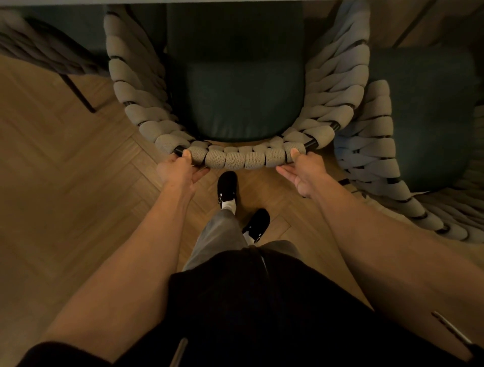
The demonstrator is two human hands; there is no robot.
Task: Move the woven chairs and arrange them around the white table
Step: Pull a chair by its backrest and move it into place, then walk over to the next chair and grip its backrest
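Your left hand and right hand both clamp the top rail of the woven chair, its green seat cushion facing the white table.

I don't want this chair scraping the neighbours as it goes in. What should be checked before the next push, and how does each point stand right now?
1. Left hand on the back rail of the beige woven chair with the dark green seat cushion: ok, thumb on top, fingers under.
2. Right hand on the same rail: ok, matching hold.
3. Gap to the second woven chair on the right: not ok, the weaves look almost touching.
4. Gap to the grey woven chair on the left: ok, floor shows between.
5. Seat lined up under the white table edge: cannot tell, only a strip shows.
6. Black shoes clear of the chair legs: cannot tell, legs hidden.
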